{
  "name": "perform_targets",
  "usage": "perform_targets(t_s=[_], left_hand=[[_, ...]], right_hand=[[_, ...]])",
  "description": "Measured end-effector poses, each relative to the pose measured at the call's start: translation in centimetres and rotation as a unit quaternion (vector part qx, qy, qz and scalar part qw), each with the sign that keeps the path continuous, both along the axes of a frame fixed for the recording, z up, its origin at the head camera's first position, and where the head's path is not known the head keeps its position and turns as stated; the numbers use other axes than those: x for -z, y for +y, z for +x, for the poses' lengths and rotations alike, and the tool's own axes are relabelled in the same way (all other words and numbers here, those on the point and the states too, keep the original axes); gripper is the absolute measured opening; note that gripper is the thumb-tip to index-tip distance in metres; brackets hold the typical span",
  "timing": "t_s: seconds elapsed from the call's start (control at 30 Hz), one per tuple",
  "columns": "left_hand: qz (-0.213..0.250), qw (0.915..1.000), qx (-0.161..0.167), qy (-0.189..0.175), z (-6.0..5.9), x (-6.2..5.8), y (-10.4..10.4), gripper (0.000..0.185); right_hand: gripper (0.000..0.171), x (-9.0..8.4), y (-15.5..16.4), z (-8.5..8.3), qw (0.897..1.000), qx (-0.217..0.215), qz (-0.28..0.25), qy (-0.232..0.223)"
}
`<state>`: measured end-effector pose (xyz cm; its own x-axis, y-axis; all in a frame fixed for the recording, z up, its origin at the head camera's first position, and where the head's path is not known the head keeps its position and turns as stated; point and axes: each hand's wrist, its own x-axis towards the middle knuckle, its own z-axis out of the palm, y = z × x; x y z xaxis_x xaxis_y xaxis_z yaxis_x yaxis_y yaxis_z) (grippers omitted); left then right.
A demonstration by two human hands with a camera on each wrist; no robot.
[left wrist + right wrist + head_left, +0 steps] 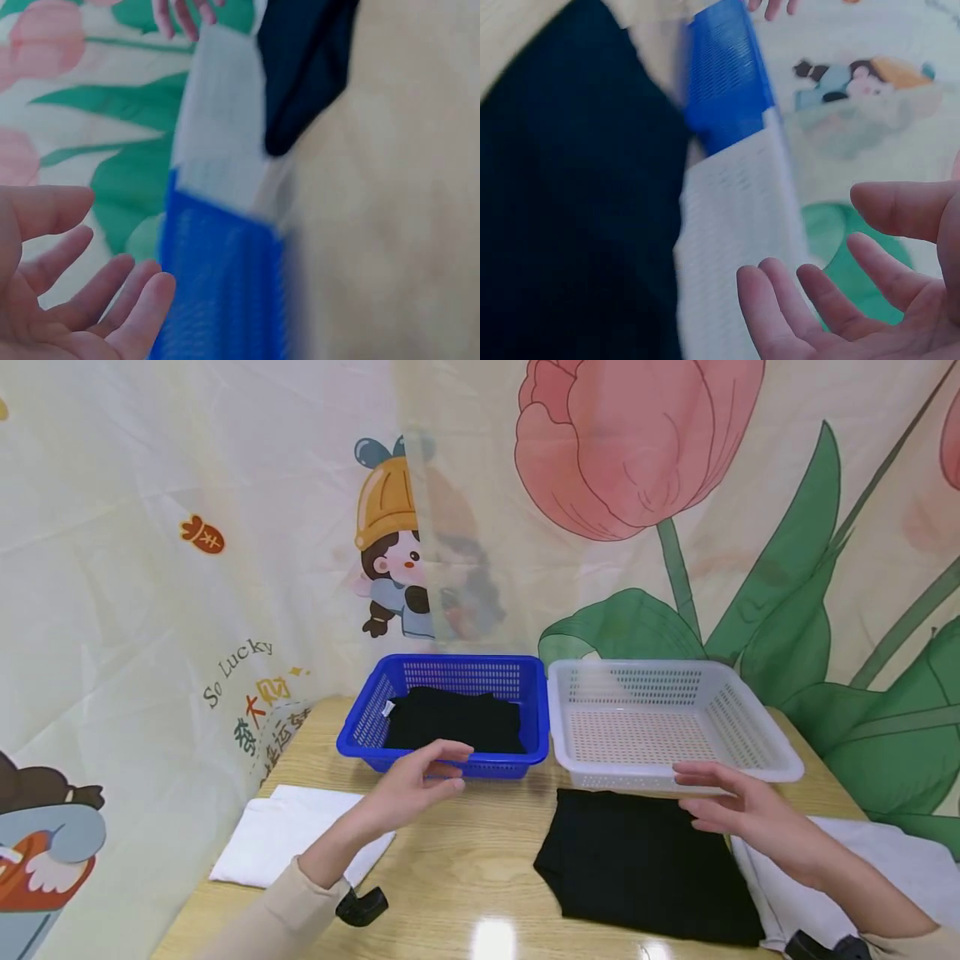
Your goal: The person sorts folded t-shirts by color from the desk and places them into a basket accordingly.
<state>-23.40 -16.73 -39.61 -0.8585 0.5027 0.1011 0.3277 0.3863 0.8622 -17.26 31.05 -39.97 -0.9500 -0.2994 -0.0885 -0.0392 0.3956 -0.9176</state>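
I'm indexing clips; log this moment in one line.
left hand: holds nothing | right hand: holds nothing | blue basket: black cloth inside | second black cloth: on table

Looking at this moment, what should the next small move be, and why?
Probably lower the right hand to the black cloth in front of the white basket and grasp its edge. That hand and the left hand hold nothing, the cloth lies close by on the table, and the blue basket holds similar black fabric, so the two may belong together.
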Motion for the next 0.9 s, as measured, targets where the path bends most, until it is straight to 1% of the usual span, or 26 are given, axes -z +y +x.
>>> perform_targets(t_s=[0.07,0.13,0.23,0.3,0.37,0.53,0.7,0.9], left_hand=[[0.002,0.9998,0.018,-0.013,0.4,1.3,1.3,0.041],[0.007,0.9989,0.031,-0.035,0.8,2.7,2.5,0.041],[0.023,0.996,0.046,-0.072,1.1,4.6,4.0,0.045],[0.031,0.9936,0.051,-0.096,1.2,5.5,4.8,0.049],[0.031,0.9917,0.055,-0.112,1.3,6.1,5.6,0.052],[0.004,0.988,0.057,-0.144,1.4,6.7,7.5,0.062],[0.0,0.9819,0.051,-0.182,1.3,6.9,9.2,0.067],[0.027,0.9672,0.073,-0.242,1.0,6.9,10.8,0.071]], right_hand=[[0.064,1.0,1.1,0.4,1.0,0.005,0.005,-0.025],[0.067,1.9,2.1,0.6,0.999,0.009,0.009,-0.049],[0.071,2.6,3.3,0.7,0.996,0.015,0.026,-0.079],[0.072,3.0,4.1,0.6,0.995,0.015,0.034,-0.094],[0.073,3.3,4.6,0.6,0.993,0.015,0.045,-0.106],[0.078,4.0,5.5,0.4,0.989,0.014,0.055,-0.138],[0.081,4.7,5.6,0.2,0.985,0.013,0.055,-0.163],[0.079,5.4,5.7,0.3,0.981,-0.006,0.049,-0.19]])
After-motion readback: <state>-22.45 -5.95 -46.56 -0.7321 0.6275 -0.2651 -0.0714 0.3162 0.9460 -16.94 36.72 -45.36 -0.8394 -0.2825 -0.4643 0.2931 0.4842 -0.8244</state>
